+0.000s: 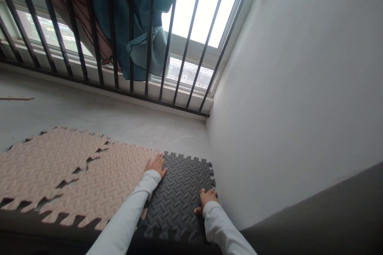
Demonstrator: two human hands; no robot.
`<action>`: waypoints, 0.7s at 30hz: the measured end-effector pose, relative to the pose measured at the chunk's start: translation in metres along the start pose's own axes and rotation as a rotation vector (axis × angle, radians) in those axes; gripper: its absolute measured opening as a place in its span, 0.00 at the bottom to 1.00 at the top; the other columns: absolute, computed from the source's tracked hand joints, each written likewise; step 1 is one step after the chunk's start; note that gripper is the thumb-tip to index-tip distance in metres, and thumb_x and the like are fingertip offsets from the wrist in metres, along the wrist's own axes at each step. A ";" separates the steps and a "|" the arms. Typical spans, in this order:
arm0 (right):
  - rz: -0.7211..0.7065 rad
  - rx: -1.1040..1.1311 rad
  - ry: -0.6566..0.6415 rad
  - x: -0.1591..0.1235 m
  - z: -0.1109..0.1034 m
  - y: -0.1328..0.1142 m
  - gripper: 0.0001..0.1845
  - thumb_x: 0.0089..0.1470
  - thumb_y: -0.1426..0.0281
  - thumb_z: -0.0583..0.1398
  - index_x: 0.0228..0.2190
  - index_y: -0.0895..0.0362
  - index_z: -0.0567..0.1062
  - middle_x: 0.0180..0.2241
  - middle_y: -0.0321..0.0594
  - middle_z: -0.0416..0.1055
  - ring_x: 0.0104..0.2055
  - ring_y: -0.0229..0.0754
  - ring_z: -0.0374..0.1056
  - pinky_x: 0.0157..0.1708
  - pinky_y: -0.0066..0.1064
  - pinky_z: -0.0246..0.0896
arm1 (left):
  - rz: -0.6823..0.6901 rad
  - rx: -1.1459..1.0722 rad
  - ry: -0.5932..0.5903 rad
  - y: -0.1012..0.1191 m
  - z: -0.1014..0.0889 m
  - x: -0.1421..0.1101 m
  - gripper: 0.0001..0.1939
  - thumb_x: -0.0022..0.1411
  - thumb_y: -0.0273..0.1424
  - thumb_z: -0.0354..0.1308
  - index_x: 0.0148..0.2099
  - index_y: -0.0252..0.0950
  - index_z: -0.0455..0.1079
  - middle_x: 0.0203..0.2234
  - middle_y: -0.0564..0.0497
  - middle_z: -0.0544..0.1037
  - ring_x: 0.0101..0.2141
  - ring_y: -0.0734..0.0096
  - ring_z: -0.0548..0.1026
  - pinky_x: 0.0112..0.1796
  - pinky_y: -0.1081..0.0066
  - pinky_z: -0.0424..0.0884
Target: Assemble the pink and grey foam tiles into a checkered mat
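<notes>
A dark grey foam puzzle mat (pixel 182 191) with a raised tread pattern lies by the right wall. Along its left edge, at the seam with a beige foam mat (pixel 110 179), my left hand (pixel 157 164) rests flat with fingers stretched out. My right hand (pixel 207 199) lies on the grey mat's right edge, thumb apart and fingers bent over the rim, their tips partly hidden. Farther left is a second beige mat (pixel 50 163); gaps show between the teeth where the two beige mats meet.
A black metal railing (pixel 131 48) stands before a window, with a blue and pink curtain (pixel 149 44) hanging behind it. On the right rises a white wall (pixel 293 87). A thin wooden stick (pixel 16 98) lies at the far left on the pale surface (pixel 89 107).
</notes>
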State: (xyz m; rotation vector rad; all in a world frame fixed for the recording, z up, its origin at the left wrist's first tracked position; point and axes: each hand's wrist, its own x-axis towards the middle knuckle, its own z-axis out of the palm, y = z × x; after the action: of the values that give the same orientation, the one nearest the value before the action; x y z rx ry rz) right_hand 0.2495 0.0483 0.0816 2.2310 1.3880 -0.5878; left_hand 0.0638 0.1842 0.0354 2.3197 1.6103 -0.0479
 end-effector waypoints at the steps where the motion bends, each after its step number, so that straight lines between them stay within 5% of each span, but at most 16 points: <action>1: -0.002 0.002 -0.002 0.001 -0.001 0.000 0.51 0.32 0.62 0.64 0.55 0.66 0.51 0.55 0.67 0.46 0.57 0.63 0.43 0.51 0.49 0.47 | -0.002 -0.003 -0.003 0.000 -0.001 0.002 0.27 0.55 0.37 0.41 0.58 0.37 0.51 0.60 0.51 0.45 0.59 0.67 0.43 0.54 0.52 0.43; 6: 0.010 -0.027 -0.017 0.001 -0.003 -0.001 0.51 0.32 0.62 0.65 0.55 0.67 0.51 0.55 0.69 0.47 0.57 0.63 0.44 0.50 0.49 0.48 | -0.033 -0.005 -0.004 -0.001 -0.005 0.012 0.31 0.54 0.38 0.43 0.59 0.34 0.48 0.58 0.43 0.50 0.58 0.65 0.47 0.54 0.53 0.47; 13: -0.011 -0.038 0.001 -0.001 -0.005 -0.001 0.51 0.31 0.62 0.65 0.54 0.66 0.52 0.53 0.67 0.51 0.56 0.61 0.46 0.50 0.48 0.49 | -0.005 -0.061 0.029 -0.021 -0.014 0.008 0.30 0.55 0.41 0.40 0.59 0.40 0.46 0.59 0.49 0.50 0.58 0.68 0.46 0.55 0.49 0.37; 17: 0.009 -0.057 -0.004 -0.002 -0.007 -0.001 0.50 0.32 0.60 0.64 0.55 0.65 0.52 0.53 0.64 0.52 0.55 0.58 0.50 0.49 0.44 0.52 | -0.171 -0.051 0.283 -0.074 -0.020 -0.033 0.27 0.55 0.37 0.40 0.57 0.39 0.52 0.57 0.46 0.55 0.55 0.65 0.54 0.54 0.54 0.42; 21: -0.009 -0.043 0.025 -0.001 -0.005 0.001 0.48 0.31 0.60 0.64 0.53 0.66 0.56 0.51 0.62 0.57 0.55 0.57 0.51 0.49 0.41 0.53 | -0.507 0.000 0.516 -0.149 -0.037 -0.103 0.24 0.52 0.35 0.44 0.51 0.35 0.62 0.54 0.43 0.61 0.49 0.59 0.62 0.52 0.56 0.50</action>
State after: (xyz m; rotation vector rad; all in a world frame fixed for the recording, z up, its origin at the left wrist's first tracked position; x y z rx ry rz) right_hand 0.2509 0.0505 0.0865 2.2067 1.4100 -0.5294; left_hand -0.1163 0.1481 0.0557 1.9554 2.4092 0.4705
